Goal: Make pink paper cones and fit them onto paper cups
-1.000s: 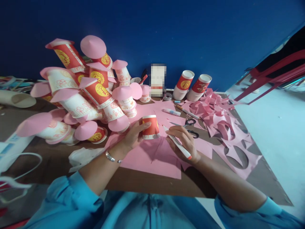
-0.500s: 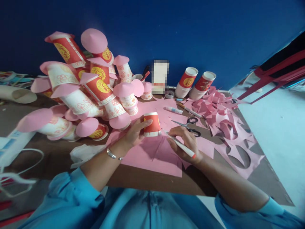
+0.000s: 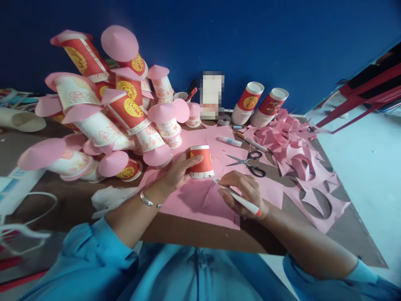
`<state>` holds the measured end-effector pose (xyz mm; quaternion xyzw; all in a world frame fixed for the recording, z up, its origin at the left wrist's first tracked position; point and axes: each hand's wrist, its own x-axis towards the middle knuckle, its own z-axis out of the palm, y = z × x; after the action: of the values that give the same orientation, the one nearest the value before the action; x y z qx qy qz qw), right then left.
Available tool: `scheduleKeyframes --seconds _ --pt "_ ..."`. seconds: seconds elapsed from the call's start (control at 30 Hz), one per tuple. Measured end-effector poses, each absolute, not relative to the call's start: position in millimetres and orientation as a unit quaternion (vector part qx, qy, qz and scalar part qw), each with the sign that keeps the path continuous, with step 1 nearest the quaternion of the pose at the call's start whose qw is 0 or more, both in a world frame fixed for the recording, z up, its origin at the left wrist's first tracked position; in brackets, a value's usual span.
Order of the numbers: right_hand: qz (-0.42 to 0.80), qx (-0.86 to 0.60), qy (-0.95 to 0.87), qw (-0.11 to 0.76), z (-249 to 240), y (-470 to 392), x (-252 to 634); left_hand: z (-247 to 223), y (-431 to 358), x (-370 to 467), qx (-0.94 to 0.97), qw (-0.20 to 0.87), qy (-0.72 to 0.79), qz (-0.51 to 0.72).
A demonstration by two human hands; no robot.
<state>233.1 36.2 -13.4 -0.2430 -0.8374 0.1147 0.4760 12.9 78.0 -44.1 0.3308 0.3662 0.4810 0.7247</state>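
A red and white paper cup [image 3: 201, 164] is upside down in my left hand [image 3: 179, 170], whose thumb lies across its side. My right hand [image 3: 242, 193] is closed round a white marker [image 3: 242, 201] with an orange-red end. The marker's tip points at the cup's lower white rim, close to it; whether they touch I cannot tell. Below both hands lie pink paper sheets [image 3: 188, 209]. Open scissors [image 3: 247, 161] with black handles rest just beyond my right hand, and a glue stick [image 3: 230, 141] lies behind them.
Many decorated cups with pink cone tops [image 3: 120, 108] are piled at the left. Two cup stacks [image 3: 247, 102] lean by the blue wall. Pink paper scraps [image 3: 291, 146] cover the table's right side. A tape roll [image 3: 224, 120] and a white bag [image 3: 111, 200] also lie there.
The camera view has shifted slightly. The cup in my left hand is tilted a little differently, and my right hand with the marker has moved slightly lower relative to its rim.
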Motion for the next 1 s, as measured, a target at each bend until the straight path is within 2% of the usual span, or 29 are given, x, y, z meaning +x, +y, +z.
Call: scheduleKeyframes --seconds 1.0 --pt "0.085 -0.217 -0.857 0.459 -12.7 33.3 230.6 -48.1 75.5 14.6 0.423 0.681 0.389 0.455"
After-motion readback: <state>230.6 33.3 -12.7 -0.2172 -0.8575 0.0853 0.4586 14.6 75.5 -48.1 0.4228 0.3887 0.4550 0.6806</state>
